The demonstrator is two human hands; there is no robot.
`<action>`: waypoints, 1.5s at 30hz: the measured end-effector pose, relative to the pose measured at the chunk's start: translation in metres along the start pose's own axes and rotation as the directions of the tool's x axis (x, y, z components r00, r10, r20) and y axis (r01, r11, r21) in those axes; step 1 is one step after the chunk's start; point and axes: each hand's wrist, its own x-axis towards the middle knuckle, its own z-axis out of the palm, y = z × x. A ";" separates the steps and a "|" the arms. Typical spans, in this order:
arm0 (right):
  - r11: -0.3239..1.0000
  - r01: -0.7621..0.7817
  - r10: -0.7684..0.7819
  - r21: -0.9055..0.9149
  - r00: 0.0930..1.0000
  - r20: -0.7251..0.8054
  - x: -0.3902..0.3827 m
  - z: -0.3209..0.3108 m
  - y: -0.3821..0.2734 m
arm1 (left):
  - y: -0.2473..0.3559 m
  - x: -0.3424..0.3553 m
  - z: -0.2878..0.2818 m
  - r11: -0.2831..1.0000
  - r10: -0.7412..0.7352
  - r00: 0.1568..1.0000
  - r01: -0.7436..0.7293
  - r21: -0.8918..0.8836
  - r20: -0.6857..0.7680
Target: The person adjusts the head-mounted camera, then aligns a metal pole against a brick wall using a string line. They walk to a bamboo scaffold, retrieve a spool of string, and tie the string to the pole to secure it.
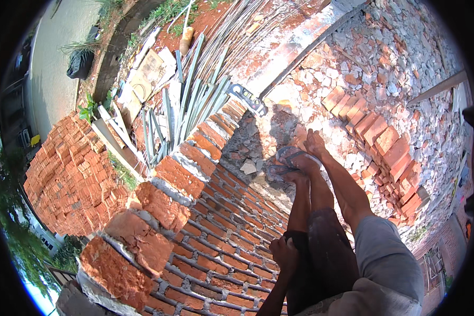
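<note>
Bent forward, I have my right hand (pixel 314 143) low by my feet, its fingers closed against an orange brick (pixel 299 137) on the rubble. My left hand (pixel 284 255) is curled in a fist beside my dark shorts at the knee; anything inside it is hidden. Both feet wear flip-flops (pixel 295 158). Left of my legs rises a brick wall (pixel 216 237) with grey mortar joints. Its top course (pixel 179 176) has mortar between the bricks. At the wall's far end lies a metal spirit level (pixel 247 100).
A row of stacked bricks (pixel 376 131) stands on broken rubble (pixel 405 68) at the right. Beyond the wall are a large brick pile (pixel 73 179), grey metal strips (pixel 189 100) and thin rods (pixel 237 31). A post (pixel 440 87) juts in at the far right.
</note>
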 end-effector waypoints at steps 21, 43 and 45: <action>0.727 0.632 -0.657 -0.270 0.754 -0.006 -0.258 -0.248 -0.198 | -0.033 0.006 -0.176 0.938 0.153 0.988 -0.143 -0.315 0.006; -0.485 0.874 -0.784 0.003 -0.437 0.442 -0.843 -0.386 -0.585 | -0.043 -0.389 -0.613 0.886 -0.229 -0.250 -0.455 -0.095 -0.941; -0.522 0.853 -0.758 0.014 -0.471 0.451 -0.852 -0.378 -0.584 | -0.064 -0.426 -0.670 0.999 -0.044 -0.460 -0.022 -0.038 -0.887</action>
